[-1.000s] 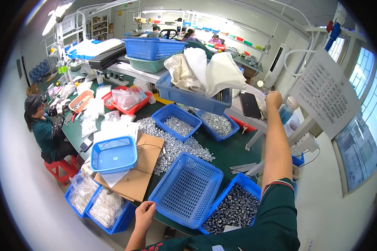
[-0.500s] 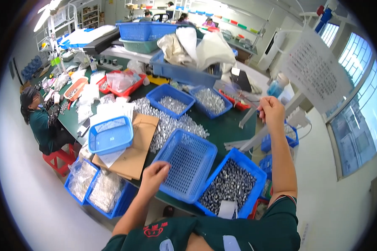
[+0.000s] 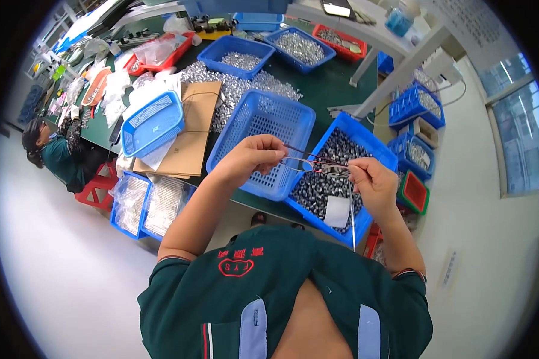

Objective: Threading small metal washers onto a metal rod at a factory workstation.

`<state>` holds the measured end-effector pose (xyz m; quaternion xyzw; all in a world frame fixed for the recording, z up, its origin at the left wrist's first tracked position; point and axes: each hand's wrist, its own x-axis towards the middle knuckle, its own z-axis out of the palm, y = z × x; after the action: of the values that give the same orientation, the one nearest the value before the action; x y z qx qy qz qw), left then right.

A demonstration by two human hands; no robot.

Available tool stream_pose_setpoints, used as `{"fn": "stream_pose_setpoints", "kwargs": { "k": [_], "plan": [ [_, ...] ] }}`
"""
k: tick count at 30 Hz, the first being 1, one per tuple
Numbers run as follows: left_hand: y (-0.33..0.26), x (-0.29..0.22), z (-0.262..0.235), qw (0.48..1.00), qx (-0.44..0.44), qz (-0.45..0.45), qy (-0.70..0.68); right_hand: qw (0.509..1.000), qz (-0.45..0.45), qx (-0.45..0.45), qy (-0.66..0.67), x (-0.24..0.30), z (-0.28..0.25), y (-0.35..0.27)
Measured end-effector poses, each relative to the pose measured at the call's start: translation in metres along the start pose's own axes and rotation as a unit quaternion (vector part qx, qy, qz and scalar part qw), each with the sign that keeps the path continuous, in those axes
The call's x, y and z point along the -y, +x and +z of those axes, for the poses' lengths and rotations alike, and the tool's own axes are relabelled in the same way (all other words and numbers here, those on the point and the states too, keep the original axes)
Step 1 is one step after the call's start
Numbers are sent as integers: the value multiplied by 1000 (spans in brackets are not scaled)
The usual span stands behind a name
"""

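Observation:
My left hand (image 3: 251,157) and my right hand (image 3: 374,182) are raised close together in front of my chest. Between them they hold a thin-framed pair of glasses (image 3: 308,161) with dark red arms, each hand pinching one end. A thin cord (image 3: 352,221) hangs down below my right hand. Under the hands stands an empty blue mesh basket (image 3: 263,119). Next to it on the right is a blue bin (image 3: 365,140) full of small silver metal parts, with a white paper slip (image 3: 337,212) lying on them.
The green table (image 3: 329,90) carries a cardboard sheet (image 3: 188,128), a small blue basket (image 3: 153,122), a heap of silver parts (image 3: 233,87) and more blue bins (image 3: 236,57). A seated person (image 3: 57,152) works at the left. Blue crates (image 3: 141,203) stand on the floor.
My right hand came down from the raised shelf and my left hand rose from the table edge. They now meet on the glasses. The view has tilted downward.

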<state>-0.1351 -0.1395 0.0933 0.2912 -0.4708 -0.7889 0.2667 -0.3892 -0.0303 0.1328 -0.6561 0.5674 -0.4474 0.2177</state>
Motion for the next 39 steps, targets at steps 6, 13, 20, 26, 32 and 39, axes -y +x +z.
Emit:
{"fn": "stream_pose_setpoints", "kwargs": {
  "k": [6, 13, 20, 26, 32, 39],
  "plan": [
    [1, 3, 9, 988, 86, -94, 82, 995, -71, -8, -65, -5, -2, -27],
    [-9, 5, 24, 953, 83, 0, 291, 986, -135, 89, -31, -3, -13, -33],
    [-26, -18, 54, 822, 0, 234, 519, 989, 82, 121, 21, -3, -10, -26],
    [-34, -21, 64, 741, -6, 341, 579, 978, 89, 187, 38, -12, -16, -23],
    [-44, -33, 78, 795, -113, 367, 470, 951, 162, 40, 259, -1, -38, -23],
    [-69, -50, 104, 817, -158, 461, 308, 967, -115, -55, 221, 52, -66, -9]
  ]
}}
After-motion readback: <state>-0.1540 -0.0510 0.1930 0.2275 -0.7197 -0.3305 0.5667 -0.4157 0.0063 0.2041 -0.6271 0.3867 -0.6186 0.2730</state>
